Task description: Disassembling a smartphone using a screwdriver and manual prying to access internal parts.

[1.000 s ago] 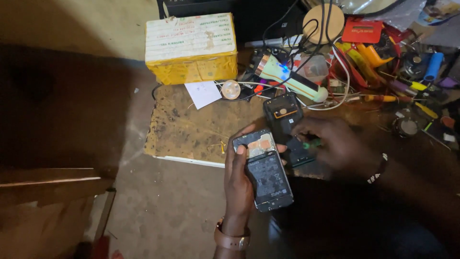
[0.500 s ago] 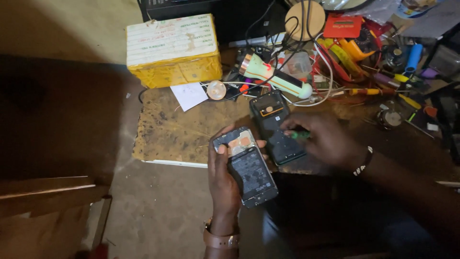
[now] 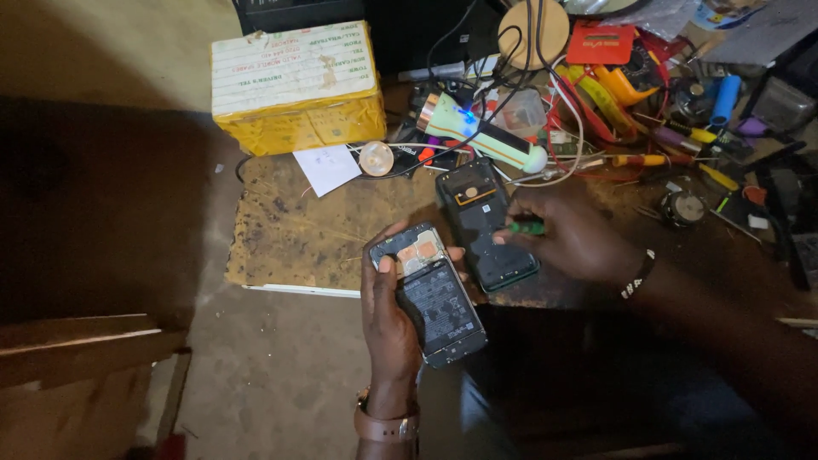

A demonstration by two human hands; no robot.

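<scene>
Left hand (image 3: pixel 388 319) gripped an opened phone (image 3: pixel 429 294), long axis pointing away and slightly left, above the table (image 3: pixel 290 238) edge. Right hand (image 3: pixel 571 238) closed on a green-handled tool (image 3: pixel 526 227), touching a second dark phone (image 3: pixel 483 223) just beyond.

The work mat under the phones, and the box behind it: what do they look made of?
The work mat looks like a brown board, wood or fibreboard, matte, scratched and stained, with a pale edge. The box looks like cardboard wrapped in glossy yellow tape, which creases and shines, with a lined paper label on top.
</scene>
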